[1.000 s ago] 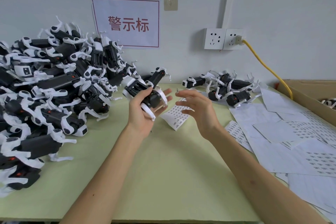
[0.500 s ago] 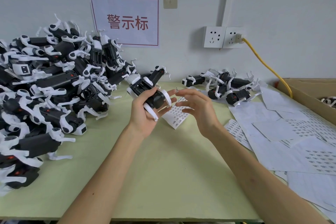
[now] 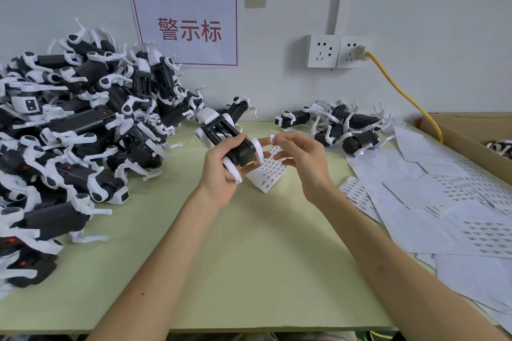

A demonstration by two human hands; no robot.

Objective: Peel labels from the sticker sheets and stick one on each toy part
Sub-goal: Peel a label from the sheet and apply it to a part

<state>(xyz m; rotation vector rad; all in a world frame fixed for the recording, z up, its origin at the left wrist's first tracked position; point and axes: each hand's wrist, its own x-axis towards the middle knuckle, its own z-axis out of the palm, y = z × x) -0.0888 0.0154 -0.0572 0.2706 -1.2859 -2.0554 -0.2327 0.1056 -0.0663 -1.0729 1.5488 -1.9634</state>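
Head view: plenty left to do. A big pile (image 3: 83,124) of black-and-white toys covers the left of the surface (image 3: 249,271). A much smaller group (image 3: 343,130) lies at the back right, and it's likely the labelled lot, though no label on them is readable from here.

The left hand (image 3: 219,174) grips one toy (image 3: 227,141) above the surface, fingers curled under its black body and thumb on top. The right hand (image 3: 304,160) is just beside it, fingers loosely bent and spread. A single peeled label (image 3: 272,139) clings to the index fingertip, close to the toy's white end but not touching it. I see no thumb pinching it.

So this toy isn't labelled yet, and sticking comes next, I'd say. A printed sheet (image 3: 270,173) lies right under the hands. More sheets (image 3: 443,202) are spread to the right, several already picked bare in patches.
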